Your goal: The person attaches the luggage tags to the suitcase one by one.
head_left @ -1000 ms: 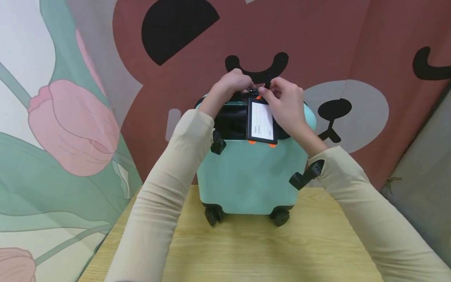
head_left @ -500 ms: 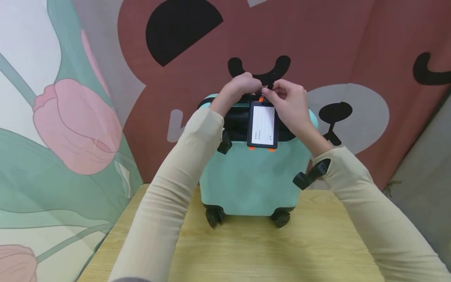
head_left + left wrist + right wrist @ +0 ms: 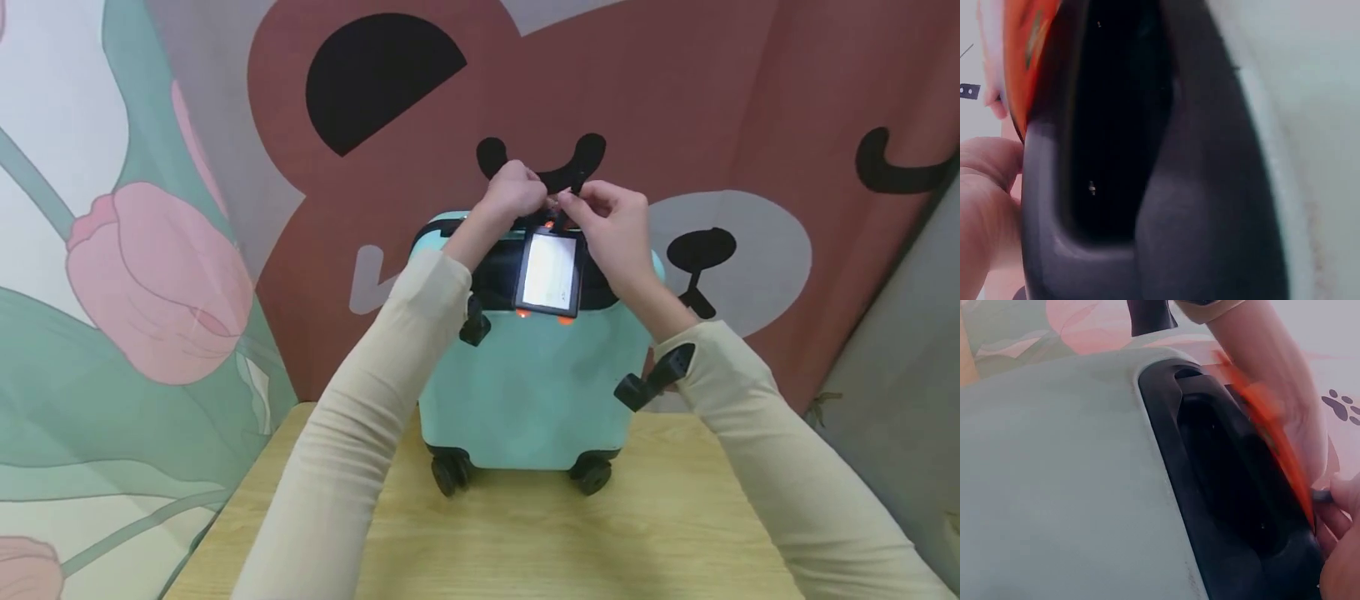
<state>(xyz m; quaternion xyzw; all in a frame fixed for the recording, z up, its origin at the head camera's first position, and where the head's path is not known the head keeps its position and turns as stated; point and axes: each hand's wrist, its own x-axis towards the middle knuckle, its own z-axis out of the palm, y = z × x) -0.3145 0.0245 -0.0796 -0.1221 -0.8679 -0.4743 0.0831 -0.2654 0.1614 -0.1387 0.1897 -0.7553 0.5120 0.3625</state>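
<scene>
A mint-green suitcase (image 3: 525,383) stands upright on its wheels, with a dark recessed panel and handle (image 3: 1235,450) at its top. Against this hangs a black-framed luggage tag (image 3: 550,271) with a white card and orange trim; its orange side (image 3: 1279,444) is blurred in the right wrist view. My right hand (image 3: 617,229) pinches the tag's black strap (image 3: 576,185) between thumb and forefinger. Close by, my left hand (image 3: 517,190) has curled fingers at the strap's other part, just above the tag; its fingertips are mostly hidden.
The suitcase's black wheels (image 3: 448,473) rest on a light wooden table (image 3: 517,550). Behind it hangs a printed curtain (image 3: 390,225) with a bear and tulips. A black wrist camera (image 3: 654,379) is on the right sleeve, close to the suitcase.
My left hand has shifted right, closer to the right fingers. The tag's lower end has swung slightly left, and its card now shines brighter. My right hand keeps its pinch on the strap.
</scene>
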